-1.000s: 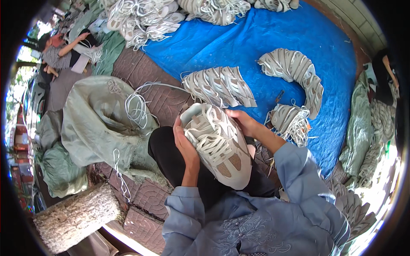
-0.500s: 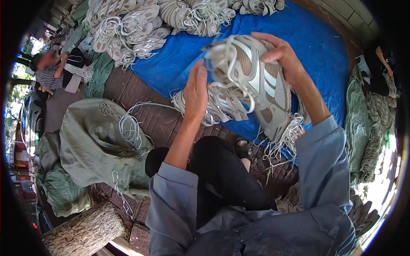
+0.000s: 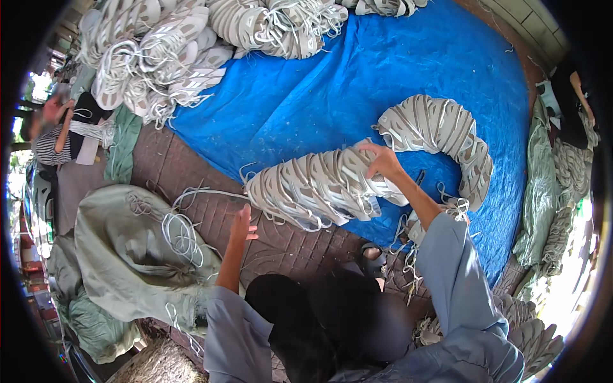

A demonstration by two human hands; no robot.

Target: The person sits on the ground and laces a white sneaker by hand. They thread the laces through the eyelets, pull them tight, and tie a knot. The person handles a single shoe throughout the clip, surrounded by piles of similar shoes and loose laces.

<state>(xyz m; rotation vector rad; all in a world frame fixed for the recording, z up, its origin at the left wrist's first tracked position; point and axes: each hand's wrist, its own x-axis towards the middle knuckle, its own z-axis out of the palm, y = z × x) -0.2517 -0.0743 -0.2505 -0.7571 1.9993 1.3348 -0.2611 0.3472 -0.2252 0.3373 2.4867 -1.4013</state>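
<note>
- From the head view, I see a row of nested grey-and-white shoe uppers with pale laces (image 3: 306, 185) ahead of the person, partly over a wrinkled blue plastic tarp (image 3: 281, 102), its long axis running left to right, rising slightly rightward.
- The bare right hand (image 3: 385, 161) is nearer, at the row's right end, fingers bent over the last upper; whether it grips, I cannot tell.
- The bare left hand (image 3: 242, 225) is empty, fingers loosely spread, just short of the row's left end.
- Left of it, a grey-green cloth sack (image 3: 108, 255) gapes, a loose white cord coil (image 3: 182, 237) across its side; its shadowed inside is unreadable.
</note>
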